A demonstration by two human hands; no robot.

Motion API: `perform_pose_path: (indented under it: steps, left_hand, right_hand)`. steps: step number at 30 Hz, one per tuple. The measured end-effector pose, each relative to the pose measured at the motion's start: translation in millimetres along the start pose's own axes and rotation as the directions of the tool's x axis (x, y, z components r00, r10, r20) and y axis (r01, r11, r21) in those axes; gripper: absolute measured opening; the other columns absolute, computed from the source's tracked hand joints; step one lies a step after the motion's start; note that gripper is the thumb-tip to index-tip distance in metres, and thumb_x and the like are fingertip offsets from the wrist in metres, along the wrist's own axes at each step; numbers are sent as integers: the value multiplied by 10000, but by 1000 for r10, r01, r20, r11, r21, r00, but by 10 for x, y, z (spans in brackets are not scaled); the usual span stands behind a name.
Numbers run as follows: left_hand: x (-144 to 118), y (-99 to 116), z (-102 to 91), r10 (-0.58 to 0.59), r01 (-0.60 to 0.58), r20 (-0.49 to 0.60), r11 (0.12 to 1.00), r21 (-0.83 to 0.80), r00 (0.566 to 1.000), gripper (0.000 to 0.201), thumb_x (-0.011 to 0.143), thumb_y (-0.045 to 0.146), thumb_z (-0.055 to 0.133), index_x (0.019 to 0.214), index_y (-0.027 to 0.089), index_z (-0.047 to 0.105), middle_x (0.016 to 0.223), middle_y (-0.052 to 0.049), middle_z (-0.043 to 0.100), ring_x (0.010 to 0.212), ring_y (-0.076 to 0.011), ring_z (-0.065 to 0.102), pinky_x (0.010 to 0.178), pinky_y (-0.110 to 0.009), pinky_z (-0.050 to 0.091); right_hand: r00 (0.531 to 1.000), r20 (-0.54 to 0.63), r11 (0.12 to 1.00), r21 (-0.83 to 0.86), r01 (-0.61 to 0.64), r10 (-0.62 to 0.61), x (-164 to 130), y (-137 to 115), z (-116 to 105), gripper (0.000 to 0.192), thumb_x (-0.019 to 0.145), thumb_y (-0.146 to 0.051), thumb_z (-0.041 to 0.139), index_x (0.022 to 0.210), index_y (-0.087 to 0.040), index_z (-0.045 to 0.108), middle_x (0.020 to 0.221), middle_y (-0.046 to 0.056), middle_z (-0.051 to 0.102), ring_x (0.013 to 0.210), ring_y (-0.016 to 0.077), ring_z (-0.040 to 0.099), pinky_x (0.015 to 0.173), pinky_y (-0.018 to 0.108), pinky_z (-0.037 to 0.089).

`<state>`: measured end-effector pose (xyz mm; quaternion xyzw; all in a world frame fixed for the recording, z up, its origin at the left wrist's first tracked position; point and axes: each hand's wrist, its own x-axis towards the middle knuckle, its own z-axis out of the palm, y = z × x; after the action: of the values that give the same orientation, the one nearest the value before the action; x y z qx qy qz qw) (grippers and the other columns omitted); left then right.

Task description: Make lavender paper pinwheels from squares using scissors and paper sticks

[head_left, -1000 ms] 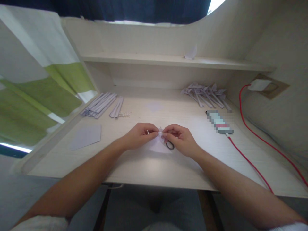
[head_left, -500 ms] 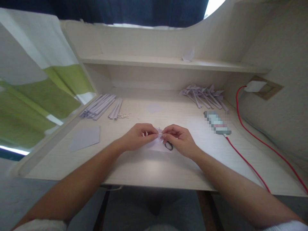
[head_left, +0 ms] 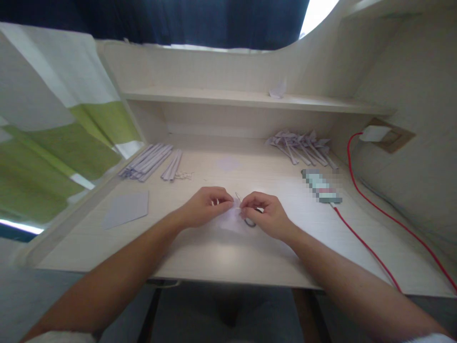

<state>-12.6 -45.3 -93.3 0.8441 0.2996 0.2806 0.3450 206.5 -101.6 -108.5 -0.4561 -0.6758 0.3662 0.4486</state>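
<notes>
At frame center, the left hand (head_left: 207,207) and the right hand (head_left: 267,214) pinch a small white piece (head_left: 237,208) at their fingertips; its detail is blurred. A white sheet (head_left: 230,224) lies below on the bench (head_left: 228,259). Dark-handled scissors (head_left: 251,225) are partly covered by the right hand. Paper sticks (head_left: 148,162) lie at center left; folded-head sticks (head_left: 302,143) lie at upper right, above a phone (head_left: 321,186).

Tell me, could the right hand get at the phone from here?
Probably yes: the right hand has only bare desk showing between it and the phone. It does seem to pinch a small white piece, so might need to let go first.
</notes>
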Motion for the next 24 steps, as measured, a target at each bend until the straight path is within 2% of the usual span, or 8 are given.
perform_pose_path:
  steps: [5,24]
  left_hand:
    - [4,1,-6,1,-1,0,999,-34,1000,195,906,310,610,865,172,741,829,-26,711,769,-140,619,710,-245,449]
    - [7,-12,-5,3,-3,-1,995,-95,1000,176,901,303,630,892,178,753,840,-19,713,784,-131,619,730,-236,449]
  right_hand:
    - [1000,-5,1000,-4,31,-31,-2,13,5,95,803,-139,644,852,-192,707,763,10,704,702,141,632,635,250,470]
    - [1000,-16,999,40,17,-16,11,-14,23,59,839,-182,656,885,-188,692,783,22,712,691,143,649,625,257,488]
